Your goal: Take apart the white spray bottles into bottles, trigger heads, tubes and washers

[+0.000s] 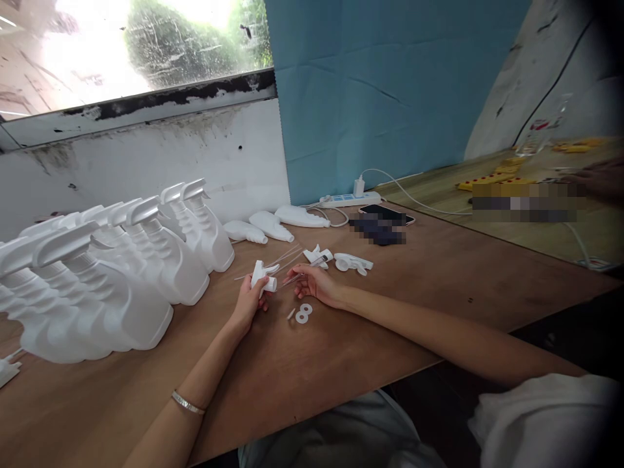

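Note:
My left hand [252,300] is closed around a white trigger spray head [261,275], its nozzle end turned to the right. Just to the right, my right hand [314,284] has its fingers curled round a thin clear dip tube [291,281], which points towards the spray head. Several more tubes [287,255] lie on the table behind my hands. Two white ring washers [301,317] and a small white stick-like piece [291,313] lie in front of my right hand. Beyond that hand are two more spray heads, one upright [316,255] and one lying flat [353,263].
Rows of white spray bottles [121,305] stand on the left of the brown table [273,390]. Several white bottles [270,225] lie by the wall. A phone [387,214] and a power strip [348,199] are at the back. Another person's hand [602,172] shows at far right.

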The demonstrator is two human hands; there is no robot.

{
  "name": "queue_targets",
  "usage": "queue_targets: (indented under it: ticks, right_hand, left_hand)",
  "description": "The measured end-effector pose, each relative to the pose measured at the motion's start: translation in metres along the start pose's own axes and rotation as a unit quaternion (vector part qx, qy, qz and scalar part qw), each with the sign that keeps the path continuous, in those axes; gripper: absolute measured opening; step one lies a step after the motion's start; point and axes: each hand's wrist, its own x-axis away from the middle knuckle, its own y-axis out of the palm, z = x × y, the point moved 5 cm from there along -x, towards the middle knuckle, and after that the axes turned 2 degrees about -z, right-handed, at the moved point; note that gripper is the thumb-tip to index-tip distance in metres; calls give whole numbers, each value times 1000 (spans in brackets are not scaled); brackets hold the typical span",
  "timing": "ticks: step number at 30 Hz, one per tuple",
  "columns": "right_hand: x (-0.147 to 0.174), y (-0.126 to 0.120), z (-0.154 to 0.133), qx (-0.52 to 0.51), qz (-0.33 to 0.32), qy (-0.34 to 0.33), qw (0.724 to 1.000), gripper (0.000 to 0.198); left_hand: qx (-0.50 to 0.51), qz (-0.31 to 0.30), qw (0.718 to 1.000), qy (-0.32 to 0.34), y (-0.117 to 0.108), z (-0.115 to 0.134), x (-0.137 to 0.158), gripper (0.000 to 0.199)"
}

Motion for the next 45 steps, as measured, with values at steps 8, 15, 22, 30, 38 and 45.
queue_targets:
  ticks: [8,15,22,30,38,45]
  right_hand:
    - [-1,-3,-1,9,24,-12,1000,27]
    - [-1,0,-1,49,-6,-46,998,20]
    - [5,10,-3,117,-27,-55,991,24]
    - [10,9,-6,263,38,-66,962,36]
    - [9,-3,-40,315,111,-141,932,27]
    - [25,-58,-110,501,340,-216,766,33]
  left_hand:
    - [-5,-12,1000,-3,2,1,3,32]
    - [-23,-34,999,-4,5,5,7,38]
    - [-33,-63,997,-1,8,7,11,44]
    - [-33,-84,996,5,9,8,12,45]
    - [-40,-113,993,12,15,10,15,39]
    - [-76,-138,988,-8,15,6,13,29]
